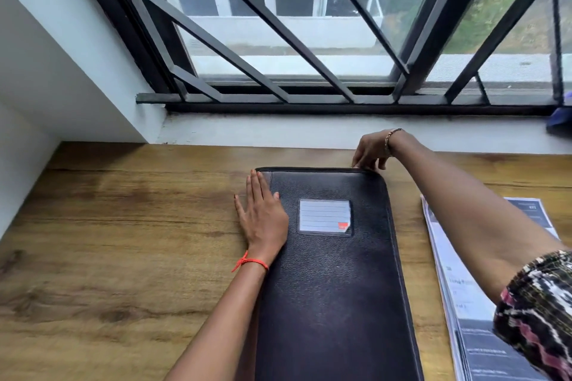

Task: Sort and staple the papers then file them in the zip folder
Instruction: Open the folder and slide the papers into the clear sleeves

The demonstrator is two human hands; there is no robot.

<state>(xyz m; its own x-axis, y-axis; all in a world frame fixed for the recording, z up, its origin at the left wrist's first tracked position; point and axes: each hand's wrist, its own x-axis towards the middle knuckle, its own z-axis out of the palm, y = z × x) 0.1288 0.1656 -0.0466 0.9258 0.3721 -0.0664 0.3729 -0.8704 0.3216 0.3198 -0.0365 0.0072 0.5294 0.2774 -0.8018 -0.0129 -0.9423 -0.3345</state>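
A black zip folder (334,272) lies closed and flat on the wooden desk (123,241), with a lined label window on its cover. My left hand (261,216) rests flat with straight fingers on the folder's left edge near the far corner. My right hand (371,151) reaches to the folder's far edge, fingers curled and pinching at the zip line near the far right corner; the zip pull itself is hidden by the fingers. A stack of printed papers (458,288) lies on the desk to the right of the folder, partly under my right arm.
A white window sill (309,133) runs behind the desk, below a barred window (278,40). A white wall (46,86) closes the left side. A blue object (560,120) sits at the sill's far right.
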